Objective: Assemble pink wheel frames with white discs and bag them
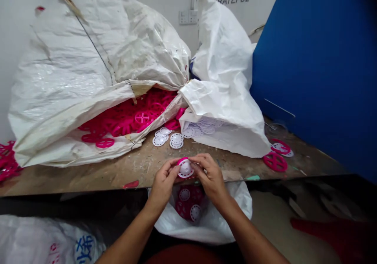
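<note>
A white disc [185, 168] with a ring of slots is pinched between my two hands, and a pink edge shows behind it. My left hand [164, 181] grips its left side with thumb and fingers. On the right side, my right hand [210, 175] holds it the same way. The disc is over the front edge of the wooden table [100, 179]. Just behind it lie small piles of white discs [176, 139]. Below, an open white bag [203, 232] contains pink pieces with white discs on them.
A large sack [73, 55] spills pink wheel-like pieces [126, 116] at the left. Another white sack [226, 95] has white discs in its mouth. Pink rings [275, 162] lie at the right, near a blue panel [312, 67]. A printed bag [50, 240] is at lower left.
</note>
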Action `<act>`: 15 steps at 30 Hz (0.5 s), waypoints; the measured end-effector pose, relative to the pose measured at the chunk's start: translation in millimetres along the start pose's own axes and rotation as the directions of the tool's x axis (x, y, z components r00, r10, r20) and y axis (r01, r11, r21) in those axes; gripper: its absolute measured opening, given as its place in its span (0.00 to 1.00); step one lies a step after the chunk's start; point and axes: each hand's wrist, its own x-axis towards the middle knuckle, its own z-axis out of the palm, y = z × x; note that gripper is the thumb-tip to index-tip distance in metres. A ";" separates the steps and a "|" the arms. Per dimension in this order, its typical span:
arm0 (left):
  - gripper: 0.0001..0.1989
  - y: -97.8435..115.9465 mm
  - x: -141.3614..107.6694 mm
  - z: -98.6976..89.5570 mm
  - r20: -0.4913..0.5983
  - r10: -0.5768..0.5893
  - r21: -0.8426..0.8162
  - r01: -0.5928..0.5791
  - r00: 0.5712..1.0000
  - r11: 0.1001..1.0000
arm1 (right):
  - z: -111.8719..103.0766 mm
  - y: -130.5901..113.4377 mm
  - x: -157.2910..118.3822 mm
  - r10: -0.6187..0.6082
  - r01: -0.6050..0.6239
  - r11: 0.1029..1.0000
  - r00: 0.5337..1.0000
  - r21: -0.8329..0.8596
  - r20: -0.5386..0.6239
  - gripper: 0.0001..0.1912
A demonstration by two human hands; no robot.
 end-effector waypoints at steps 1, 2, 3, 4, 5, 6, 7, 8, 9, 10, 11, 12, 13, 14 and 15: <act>0.16 -1.2 -0.4 1.3 0.008 0.040 0.077 -0.041 0.999 0.996 | -2.0 1.1 -1.3 0.008 -0.009 1.000 1.000 0.008 0.006 0.10; 0.15 -1.9 -1.0 2.1 0.010 0.090 0.160 -0.091 0.996 0.983 | -3.7 2.4 -2.1 0.032 -0.033 0.999 0.999 0.025 0.027 0.10; 0.14 -2.4 -1.7 2.8 0.009 0.144 0.242 -0.142 0.989 0.960 | -5.0 3.7 -2.4 0.066 -0.068 0.997 0.996 0.044 0.060 0.10; 0.14 -2.6 -2.5 3.5 0.007 0.194 0.315 -0.186 0.981 0.931 | -6.0 4.9 -2.4 0.102 -0.108 0.992 0.990 0.061 0.097 0.10; 0.13 -2.8 -3.3 4.6 0.008 0.231 0.369 -0.218 0.973 0.904 | -6.7 5.9 -2.2 0.137 -0.147 0.986 0.982 0.074 0.129 0.10; 0.13 -2.9 -3.9 5.8 0.009 0.253 0.398 -0.236 0.967 0.887 | -7.2 6.6 -1.9 0.171 -0.185 0.979 0.974 0.086 0.151 0.10; 0.13 -3.1 -4.5 7.2 0.010 0.260 0.406 -0.242 0.966 0.882 | -7.6 6.9 -1.5 0.202 -0.220 0.970 0.966 0.101 0.162 0.11; 0.14 -3.4 -5.1 8.5 0.012 0.255 0.394 -0.239 0.967 0.888 | -7.9 6.8 -1.1 0.233 -0.254 0.960 0.959 0.122 0.162 0.11; 0.15 -3.8 -5.7 9.5 0.019 0.240 0.366 -0.230 0.971 0.902 | -8.3 6.4 -0.9 0.263 -0.287 0.946 0.952 0.152 0.155 0.11; 0.15 -4.2 -6.5 10.1 0.033 0.214 0.326 -0.213 0.976 0.921 | -8.6 5.6 -0.9 0.290 -0.316 0.930 0.945 0.187 0.150 0.12; 0.17 -4.6 -7.6 10.3 0.051 0.179 0.284 -0.186 0.982 0.941 | -9.1 4.7 -1.3 0.311 -0.340 0.914 0.938 0.220 0.155 0.12; 0.18 -5.0 -8.9 10.0 0.065 0.142 0.243 -0.154 0.988 0.958 | -9.5 3.6 -2.2 0.323 -0.358 0.901 0.931 0.246 0.172 0.12; 0.20 -5.3 -10.5 9.4 0.074 0.105 0.210 -0.118 0.992 0.970 | -9.8 2.5 -3.5 0.321 -0.365 0.894 0.926 0.259 0.197 0.12; 0.21 -5.5 -12.2 8.6 0.074 0.072 0.187 -0.085 0.995 0.979 | -9.9 1.6 -5.4 0.308 -0.360 0.898 0.925 0.254 0.221 0.12; 0.21 -5.7 -13.9 7.7 0.065 0.045 0.172 -0.056 0.997 0.983 | -9.8 0.8 -7.5 0.287 -0.343 0.910 0.927 0.234 0.243 0.12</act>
